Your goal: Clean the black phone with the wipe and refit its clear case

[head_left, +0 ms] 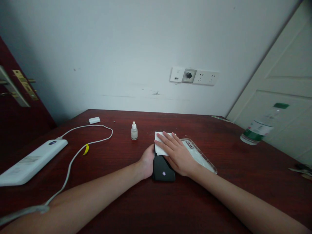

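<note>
Two hands on a black phone at the counter's middle.
Left hand (147, 161) grips the phone (162, 169) at its left edge; right hand (175, 151), fingers spread flat, presses a white tissue (159, 143) onto it, clear case (201, 156) just beside.

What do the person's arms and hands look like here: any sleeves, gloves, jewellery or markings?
Both forearms are bare to the frame edge, with no sleeves showing. The left hand and the right hand wear no gloves; no rings, watch, bands or markings are visible on either one.
</note>
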A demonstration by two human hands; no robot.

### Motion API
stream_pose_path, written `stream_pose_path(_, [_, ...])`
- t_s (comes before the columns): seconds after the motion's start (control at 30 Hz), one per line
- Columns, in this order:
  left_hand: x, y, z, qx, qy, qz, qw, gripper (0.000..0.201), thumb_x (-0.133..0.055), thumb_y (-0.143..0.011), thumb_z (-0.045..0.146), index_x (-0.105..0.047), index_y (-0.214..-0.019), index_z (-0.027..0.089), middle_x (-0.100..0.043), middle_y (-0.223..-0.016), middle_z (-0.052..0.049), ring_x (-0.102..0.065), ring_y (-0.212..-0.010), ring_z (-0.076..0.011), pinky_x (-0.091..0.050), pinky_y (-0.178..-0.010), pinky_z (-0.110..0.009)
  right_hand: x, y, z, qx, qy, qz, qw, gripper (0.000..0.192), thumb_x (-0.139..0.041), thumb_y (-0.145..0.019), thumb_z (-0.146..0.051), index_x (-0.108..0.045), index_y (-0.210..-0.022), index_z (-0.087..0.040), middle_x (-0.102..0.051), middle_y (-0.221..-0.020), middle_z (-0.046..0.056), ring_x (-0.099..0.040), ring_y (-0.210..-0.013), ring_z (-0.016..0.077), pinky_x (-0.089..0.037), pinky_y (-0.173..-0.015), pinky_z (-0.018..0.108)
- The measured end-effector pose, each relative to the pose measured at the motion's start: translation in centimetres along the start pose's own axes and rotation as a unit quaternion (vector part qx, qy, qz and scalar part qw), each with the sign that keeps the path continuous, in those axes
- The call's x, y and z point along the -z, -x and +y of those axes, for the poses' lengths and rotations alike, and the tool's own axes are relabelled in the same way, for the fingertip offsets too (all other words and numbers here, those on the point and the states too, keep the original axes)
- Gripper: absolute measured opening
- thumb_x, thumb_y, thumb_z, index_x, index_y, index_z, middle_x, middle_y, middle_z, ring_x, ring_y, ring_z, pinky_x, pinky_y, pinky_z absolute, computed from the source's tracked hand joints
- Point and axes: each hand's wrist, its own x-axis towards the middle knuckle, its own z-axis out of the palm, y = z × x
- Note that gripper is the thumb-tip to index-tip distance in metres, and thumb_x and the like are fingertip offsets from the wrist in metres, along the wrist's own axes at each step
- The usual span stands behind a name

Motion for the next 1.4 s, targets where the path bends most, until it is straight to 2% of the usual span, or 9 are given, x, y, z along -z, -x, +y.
stream_pose_path(0.13, [0.2, -0.1, 0.1, 0.031, 0.003, -0.008, 0.999, 0.031, -0.043, -0.085, 0.034, -0.061, -0.081, 0.009, -0.064, -0.065, -0.009, -0.063, -0.067, -0.0217, -0.048, -0.067, -0.031, -0.1, 0.5, 0.1, -0.023, -0.017, 0.047, 0.998, 0.051, -0.041, -0.086, -0.017, -0.035, -0.137, -0.017, -0.037, -0.141, 0.01, -0.026, -0.133, 0.0258, -0.022, -0.108, 0.055])
stream_pose_path(0.23, [0.3, -0.1, 0.2, 0.039, 0.024, -0.016, 0.999, 0.032, -0.04, -0.086, 0.033, -0.06, -0.079, 0.009, -0.063, -0.062, -0.008, -0.063, -0.064, -0.021, -0.048, -0.065, -0.031, 0.0, 0.9, -0.2, 0.027, -0.053, 0.063, 0.996, 0.048, -0.041, -0.086, -0.019, -0.039, -0.134, -0.015, -0.046, -0.134, 0.011, -0.034, -0.129, 0.0241, -0.026, -0.107, 0.053])
stream_pose_path(0.37, [0.3, -0.2, 0.2, 0.037, 0.018, -0.012, 0.999, 0.033, -0.041, -0.087, 0.034, -0.06, -0.079, 0.009, -0.063, -0.062, -0.008, -0.062, -0.062, -0.0197, -0.047, -0.063, -0.029, 0.1, 1.0, -0.6, 0.082, -0.052, 0.014, 0.995, 0.049, -0.041, -0.084, -0.017, -0.041, -0.132, -0.011, -0.038, -0.141, 0.012, -0.026, -0.133, 0.0256, -0.025, -0.108, 0.052])
stream_pose_path(0.43, [0.3, -0.1, 0.2, 0.033, 0.01, -0.005, 0.999, 0.034, -0.041, -0.087, 0.035, -0.06, -0.08, 0.009, -0.063, -0.062, -0.009, -0.062, -0.062, -0.0201, -0.047, -0.063, -0.029, 0.2, 1.1, -0.6, 0.069, -0.041, 0.005, 0.997, 0.048, -0.041, -0.085, -0.017, -0.042, -0.132, -0.012, -0.035, -0.142, 0.012, -0.026, -0.133, 0.026, -0.026, -0.107, 0.052])
stream_pose_path(0.6, [0.3, 0.2, 0.3, 0.039, 0.012, -0.022, 0.999, 0.032, -0.04, -0.086, 0.034, -0.061, -0.08, 0.01, -0.063, -0.063, -0.007, -0.062, -0.064, -0.0204, -0.047, -0.065, -0.03, 0.5, 1.6, -0.6, 0.043, -0.061, 0.06, 0.995, 0.033, -0.042, -0.087, -0.021, -0.055, -0.117, -0.013, -0.053, -0.128, 0.012, -0.042, -0.123, 0.0242, -0.033, -0.104, 0.047])
stream_pose_path(0.8, [0.4, 0.3, 0.4, 0.059, -0.008, -0.035, 0.998, 0.037, -0.036, -0.087, 0.035, -0.059, -0.071, 0.011, -0.06, -0.057, -0.007, -0.058, -0.056, -0.0173, -0.041, -0.055, -0.025, 0.9, 1.9, -1.7, 0.108, -0.08, -0.013, 0.991, 0.04, -0.043, -0.085, -0.021, -0.052, -0.123, -0.011, -0.043, -0.137, 0.012, -0.039, -0.126, 0.0247, -0.033, -0.105, 0.044])
stream_pose_path(0.97, [0.5, 0.5, 0.4, 0.069, -0.008, -0.043, 0.997, 0.037, -0.037, -0.086, 0.038, -0.06, -0.072, 0.012, -0.057, -0.053, -0.004, -0.052, -0.047, -0.015, -0.039, -0.053, -0.026, 1.1, 2.3, -1.8, 0.087, -0.08, 0.005, 0.993, 0.034, -0.042, -0.085, -0.022, -0.058, -0.115, -0.012, -0.052, -0.129, 0.011, -0.046, -0.119, 0.026, -0.036, -0.102, 0.045])
stream_pose_path(1.17, [0.5, 0.3, 0.4, 0.036, -0.005, -0.012, 0.999, 0.04, -0.034, -0.087, 0.033, -0.058, -0.063, 0.011, -0.062, -0.06, -0.009, -0.056, -0.053, -0.0148, -0.042, -0.059, -0.025, 1.5, 2.3, -2.4, 0.184, -0.096, -0.024, 0.978, 0.038, -0.039, -0.084, -0.023, -0.056, -0.115, -0.007, -0.053, -0.128, 0.013, -0.046, -0.118, 0.0253, -0.037, -0.101, 0.04])
stream_pose_path(1.4, [0.2, 0.6, 0.3, 0.054, -0.034, -0.049, 0.997, 0.051, -0.029, -0.087, 0.04, -0.063, -0.081, 0.003, -0.067, -0.076, -0.017, -0.062, -0.068, -0.0215, -0.045, -0.073, -0.031, 1.0, 2.8, -2.6, 0.189, -0.111, 0.066, 0.973, 0.033, -0.038, -0.081, -0.022, -0.062, -0.098, -0.008, -0.064, -0.108, 0.014, -0.058, -0.098, 0.025, -0.047, -0.088, 0.038])
